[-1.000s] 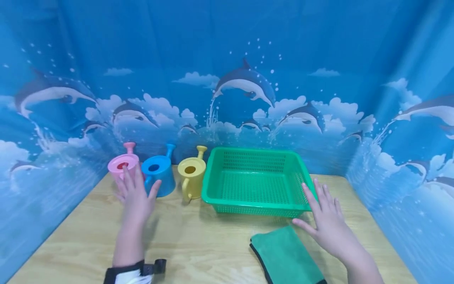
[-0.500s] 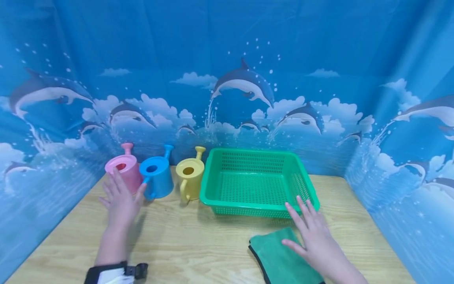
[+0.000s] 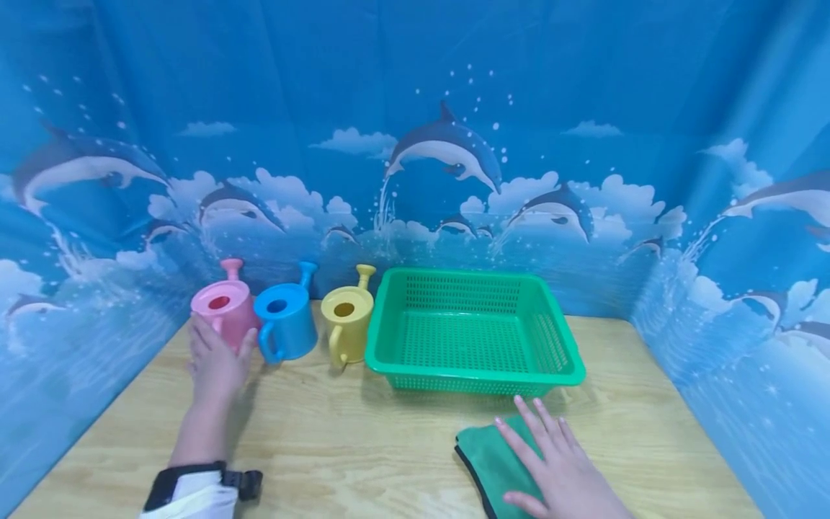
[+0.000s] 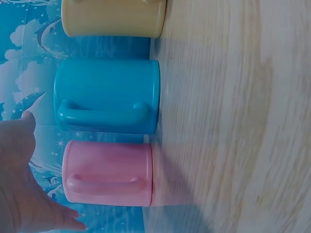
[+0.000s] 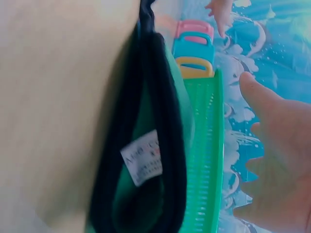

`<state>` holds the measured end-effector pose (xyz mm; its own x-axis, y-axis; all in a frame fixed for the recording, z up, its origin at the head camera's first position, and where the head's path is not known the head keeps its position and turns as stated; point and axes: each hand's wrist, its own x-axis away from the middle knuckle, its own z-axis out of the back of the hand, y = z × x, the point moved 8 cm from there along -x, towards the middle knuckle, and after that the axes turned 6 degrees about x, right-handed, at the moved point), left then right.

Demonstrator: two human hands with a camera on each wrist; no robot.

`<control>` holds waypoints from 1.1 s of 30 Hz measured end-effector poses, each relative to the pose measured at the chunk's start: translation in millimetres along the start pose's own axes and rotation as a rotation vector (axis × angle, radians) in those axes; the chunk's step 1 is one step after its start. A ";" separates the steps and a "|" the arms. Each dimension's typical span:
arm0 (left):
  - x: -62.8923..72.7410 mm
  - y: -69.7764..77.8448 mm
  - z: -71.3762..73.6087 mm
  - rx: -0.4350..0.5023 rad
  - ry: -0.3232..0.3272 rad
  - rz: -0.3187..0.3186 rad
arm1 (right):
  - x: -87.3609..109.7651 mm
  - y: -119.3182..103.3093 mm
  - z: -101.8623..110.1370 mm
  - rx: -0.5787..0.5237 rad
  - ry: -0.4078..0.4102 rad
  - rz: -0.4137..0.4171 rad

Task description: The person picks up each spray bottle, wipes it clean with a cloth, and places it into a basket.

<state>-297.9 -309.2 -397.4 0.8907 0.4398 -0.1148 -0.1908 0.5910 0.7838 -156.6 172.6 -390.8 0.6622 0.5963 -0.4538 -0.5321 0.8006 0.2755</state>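
My left hand (image 3: 217, 364) is at the near side of the pink watering can (image 3: 236, 310), fingers and thumb spread. In the left wrist view the thumb and fingers stand apart, with a gap to the pink can's handle (image 4: 104, 185). To its right are a blue watering can (image 3: 295, 328) and a yellow one (image 3: 357, 333), all upright. Over a folded green cloth (image 3: 486, 454) with black edging hovers my right hand (image 3: 554, 472), its fingers spread and holding nothing. The right wrist view shows the cloth's white label (image 5: 143, 158) in front of that hand.
A green plastic basket (image 3: 476, 378) with perforated walls stands right of the yellow can. Blue dolphin-print curtains (image 3: 415, 194) border the wooden table (image 3: 363, 454) at the back and on both sides.
My left hand has moved slightly left and lowered beside the pink can. My right hand has come from the basket's right corner toward me and left, over the green cloth.
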 end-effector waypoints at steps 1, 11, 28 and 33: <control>-0.4 -0.3 0.1 0.006 0.005 0.000 | 0.8 -2.5 -1.1 0.006 0.009 0.015; -3.4 -11.6 -7.4 0.063 -0.096 0.118 | 9.2 -19.6 -22.6 0.050 0.008 0.113; -17.5 -21.7 -6.3 -0.018 -0.100 0.200 | 8.7 -14.2 -57.1 -0.275 -0.291 0.031; -27.9 -22.2 -3.6 -0.111 -0.135 0.154 | 4.5 -11.0 -64.2 -0.389 -0.419 -0.005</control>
<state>-320.0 -332.1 -413.7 0.8933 0.4405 0.0893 -0.3662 0.5980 0.7130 -181.7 162.6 -450.4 0.7760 0.6282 -0.0574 -0.6306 0.7704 -0.0943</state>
